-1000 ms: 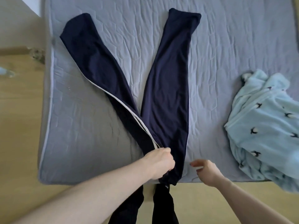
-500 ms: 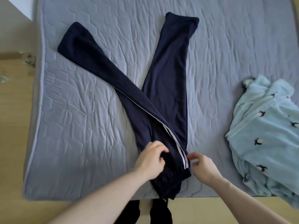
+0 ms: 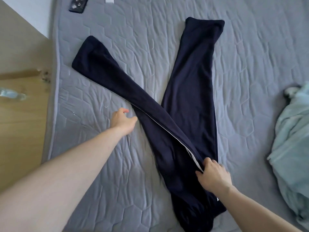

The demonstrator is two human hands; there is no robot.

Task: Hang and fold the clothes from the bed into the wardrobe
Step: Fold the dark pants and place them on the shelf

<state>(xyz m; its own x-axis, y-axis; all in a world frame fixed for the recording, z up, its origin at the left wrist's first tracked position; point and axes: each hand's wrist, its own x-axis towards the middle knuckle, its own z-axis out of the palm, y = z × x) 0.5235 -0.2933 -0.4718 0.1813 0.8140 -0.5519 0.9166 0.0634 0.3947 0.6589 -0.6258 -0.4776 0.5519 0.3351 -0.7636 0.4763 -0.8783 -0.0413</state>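
Navy trousers (image 3: 187, 114) spread mid-bed (image 3: 250, 64), legs splayed toward far side, right hand (image 3: 212, 176) pinching the white-striped seam near the waist, left hand (image 3: 122, 120) loose-fingered, touching the left leg's edge.

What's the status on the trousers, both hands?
Left hand open beside left trouser leg. Right hand pinching navy trousers at white side stripe. Legs splayed, unfolded. Light blue garment heaped right, clear.

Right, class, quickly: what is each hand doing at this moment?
Left hand: open, fingers loosely curled beside the navy trousers, holding nothing.
Right hand: fingers pinch the trousers' white-striped edge.
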